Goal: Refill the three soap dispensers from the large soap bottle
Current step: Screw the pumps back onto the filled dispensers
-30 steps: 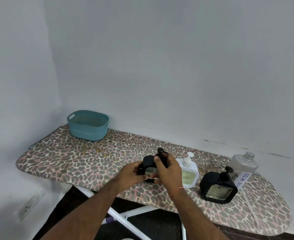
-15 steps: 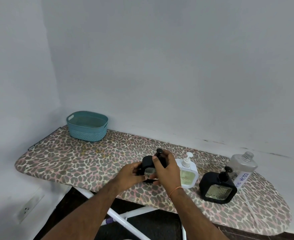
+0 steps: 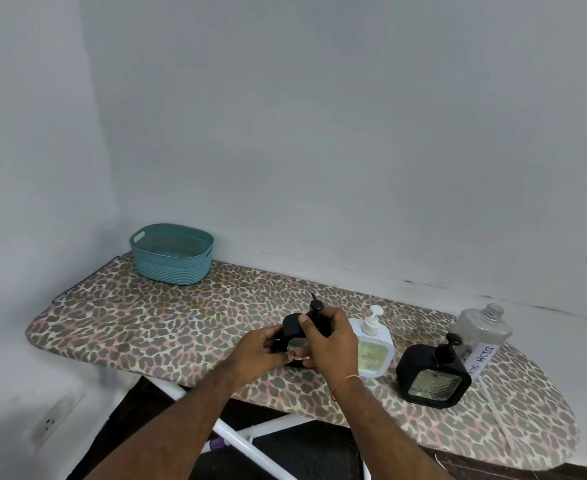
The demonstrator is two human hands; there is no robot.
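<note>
Hands meet over a black soap dispenser (image 3: 294, 332) at the near edge of a leopard-print ironing board (image 3: 146, 327). The left hand (image 3: 262, 353) curls around the dispenser's left side and lower corner, holding it just above the cover, while the right hand (image 3: 333, 344) wraps its fingers round the neck below the black pump head (image 3: 316, 305), thumb pressed on the dispenser's shoulder. Compared with a second ago, the grip of both hands is much the same; the pump head now stands clear above the right fingers and looks slightly more raised, though whether it has been loosened cannot be told.

Just beside the right hand, to its right, a white soap dispenser (image 3: 371, 348) with a white pump stands upright, its window showing pale green liquid. Farther right stands a second black dispenser (image 3: 432, 374), pump on, unmoved from the earlier frames. Behind it, near the wall, the large clear soap bottle (image 3: 482, 329) stands uncapped, its threaded neck bare and a white handwritten label on its front; how much it holds cannot be told. A teal basket (image 3: 171, 256) sits at the far left end of the board, well apart from the bottles, where it was before.
</note>
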